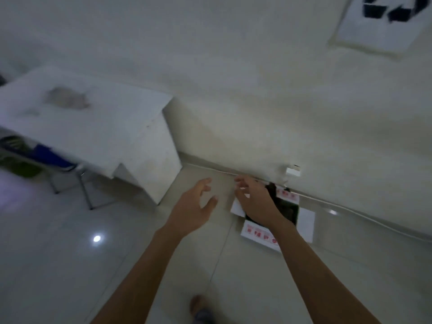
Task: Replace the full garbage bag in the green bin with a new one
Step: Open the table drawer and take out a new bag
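An open white cardboard box (259, 235) with red printed marks stands on the floor by the wall, its flaps spread out. Dark material (288, 210) lies inside it; the blur hides what it is. My right hand (253, 198) hovers over the box's left side, fingers spread and holding nothing. My left hand (194, 206) is stretched out to the left of the box above the floor tiles, fingers loosely spread, empty. The green bin does not show clearly; only a green shape (22, 168) sits under the table at the far left.
A white table (93, 127) stands at the left with a blue object (50, 156) and metal legs (85, 192) beneath it. A white wall socket (293, 171) sits low on the wall. A recycling sign (383, 22) hangs upper right. My foot (198, 305) is on the tiles.
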The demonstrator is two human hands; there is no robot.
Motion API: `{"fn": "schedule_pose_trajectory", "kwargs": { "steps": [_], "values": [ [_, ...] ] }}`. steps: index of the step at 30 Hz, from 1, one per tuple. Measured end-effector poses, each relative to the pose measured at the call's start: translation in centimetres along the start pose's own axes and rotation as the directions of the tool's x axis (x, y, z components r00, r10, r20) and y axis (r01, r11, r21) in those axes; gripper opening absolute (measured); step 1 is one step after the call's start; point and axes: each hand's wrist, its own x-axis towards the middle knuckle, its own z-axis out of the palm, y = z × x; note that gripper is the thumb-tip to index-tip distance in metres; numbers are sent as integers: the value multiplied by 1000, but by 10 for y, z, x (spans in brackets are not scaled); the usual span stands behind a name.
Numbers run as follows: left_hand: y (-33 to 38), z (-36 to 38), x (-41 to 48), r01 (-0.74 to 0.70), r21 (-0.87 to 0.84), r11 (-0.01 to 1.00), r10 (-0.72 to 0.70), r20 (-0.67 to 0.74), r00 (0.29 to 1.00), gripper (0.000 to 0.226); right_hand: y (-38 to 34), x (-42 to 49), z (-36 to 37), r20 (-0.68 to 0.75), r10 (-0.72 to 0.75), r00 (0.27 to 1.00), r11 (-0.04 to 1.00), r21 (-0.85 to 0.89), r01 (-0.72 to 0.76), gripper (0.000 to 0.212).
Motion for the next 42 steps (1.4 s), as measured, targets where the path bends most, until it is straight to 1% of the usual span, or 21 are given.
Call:
{"fn": "schedule_pose_trajectory", "kwargs": {
  "steps": [3, 5, 8, 11, 15, 20, 24, 28, 32, 37, 42],
  "values": [
    [-41, -51, -53, 93, 10, 996, -92, -65, 994, 55, -42, -4, 50, 88, -80, 993, 996, -21, 82, 25],
    [-71, -83, -84, 149, 46, 988, -143, -120, 982, 61, -71, 0, 85, 129, -142, 982, 989, -32, 147, 23],
    [-119, -133, -118, 228, 85, 970, -209, -190, 959, 70, -119, 8, 141, 206, -217, 954, 975, 0, 222, 22],
    [-165, -182, -147, 277, 123, 953, -245, -223, 943, 73, -164, 17, 202, 253, -276, 927, 960, 26, 279, 21],
    [-220, -243, -173, 301, 120, 946, -263, -259, 929, 72, -216, 27, 276, 271, -283, 920, 959, 59, 277, 19],
    [-275, -304, -178, 282, 155, 947, -244, -223, 944, 72, -261, 44, 357, 313, -246, 917, 969, 80, 232, 20],
    [-313, -344, -159, 263, 165, 951, -225, -214, 950, 71, -289, 73, 408, 337, -232, 912, 973, 77, 219, 20],
    [-358, -381, -119, 214, 249, 944, -183, -145, 972, 72, -311, 118, 452, 336, -203, 920, 979, 62, 194, 22],
    [-401, -419, -60, 165, 333, 928, -146, -82, 986, 72, -325, 176, 496, 312, -152, 938, 988, 76, 135, 21],
    [-446, -467, 19, 122, 345, 931, -138, 22, 990, 72, -336, 244, 541, 313, -25, 950, 999, 52, 9, 20],
    [-487, -503, 94, 45, 367, 929, -90, 107, 990, 71, -342, 294, 577, 291, 119, 949, 991, 25, -132, 21]
  ]
}}
